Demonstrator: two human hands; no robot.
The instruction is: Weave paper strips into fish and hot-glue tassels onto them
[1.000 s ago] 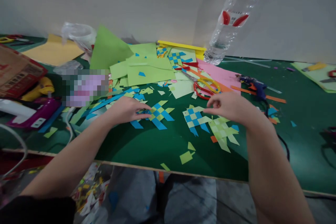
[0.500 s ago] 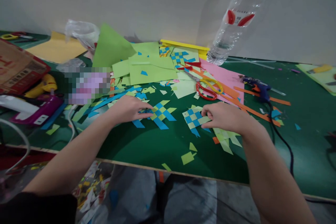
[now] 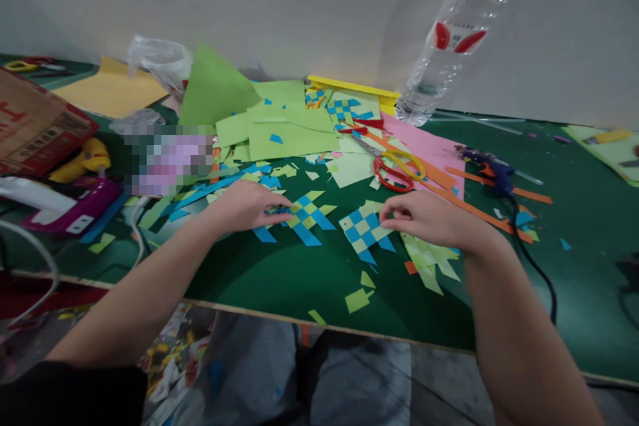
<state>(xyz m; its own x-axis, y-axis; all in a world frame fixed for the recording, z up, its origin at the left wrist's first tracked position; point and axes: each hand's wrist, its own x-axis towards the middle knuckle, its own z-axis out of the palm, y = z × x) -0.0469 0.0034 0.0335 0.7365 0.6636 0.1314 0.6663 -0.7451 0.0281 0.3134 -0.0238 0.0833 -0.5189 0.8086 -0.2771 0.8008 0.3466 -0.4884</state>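
On the smooth green desk (image 3: 289, 279), small flat paper bits (image 3: 356, 301) lie near the front edge. Behind them, the right hand (image 3: 429, 216) pinches the edge of a blue-and-green fish (image 3: 362, 231), woven from paper into little squares. A pale green fish (image 3: 426, 258) lies partly under that hand. The left hand (image 3: 244, 208) has its thumb and finger close together at a checked fish (image 3: 305, 214) with pointy strips; I cannot tell if they squeeze it. Farther back are scissors (image 3: 378, 155) with loop handles, flat green paper (image 3: 294, 138) and a clear, bumpy plastic bottle (image 3: 458, 40).
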